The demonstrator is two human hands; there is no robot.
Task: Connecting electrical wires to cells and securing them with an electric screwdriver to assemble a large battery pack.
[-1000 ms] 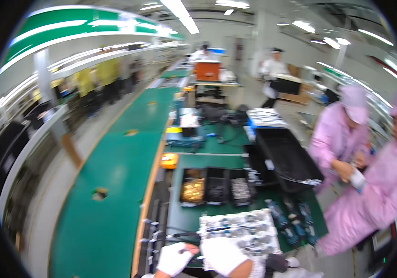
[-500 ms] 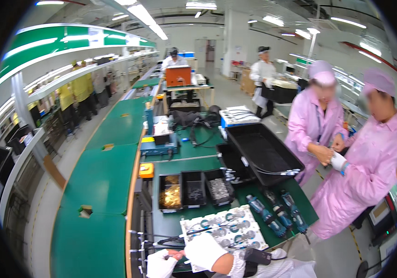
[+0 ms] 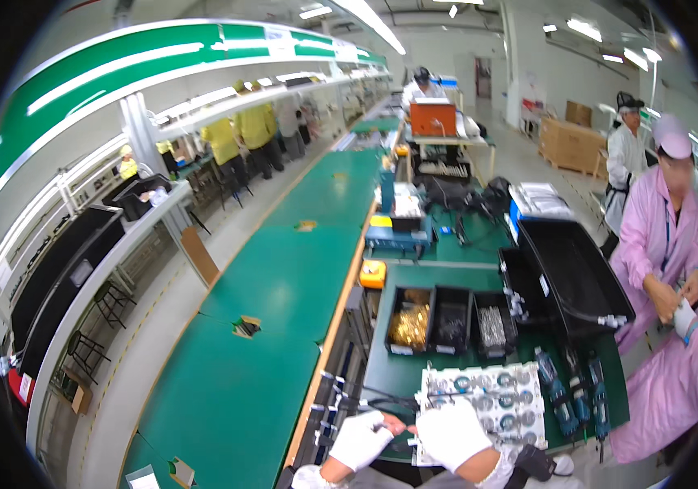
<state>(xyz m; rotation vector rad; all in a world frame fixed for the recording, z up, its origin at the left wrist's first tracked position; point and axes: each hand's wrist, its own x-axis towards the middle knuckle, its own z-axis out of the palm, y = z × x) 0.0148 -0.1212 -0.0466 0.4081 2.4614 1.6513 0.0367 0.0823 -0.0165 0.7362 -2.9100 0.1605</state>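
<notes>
My left hand (image 3: 363,440), in a white glove with bare fingertips, is closed beside the left edge of a white fixture plate (image 3: 531,416). My gloved right hand (image 3: 452,436) lies over the plate's left part, its fingers meeting the left fingertips. Both are pinched; whatever is between them is too small to make out. Black cables (image 3: 381,401) with white ends run from the plate past the bench edge, just above my hands. Round clear and metallic pieces sit in rows on the plate.
Black bins hold gold-coloured parts (image 3: 409,328), dark parts (image 3: 450,330) and silver parts (image 3: 492,330). Teal power screwdrivers (image 3: 558,393) lie right of the plate. A large black tray (image 3: 577,273) stands behind. A green conveyor table (image 3: 259,359) runs along the left. A person in pink (image 3: 662,228) stands at right.
My view has swung left, so the bench and both hands appear farther right. My hands stay together at the plate's left edge, still pinched.
</notes>
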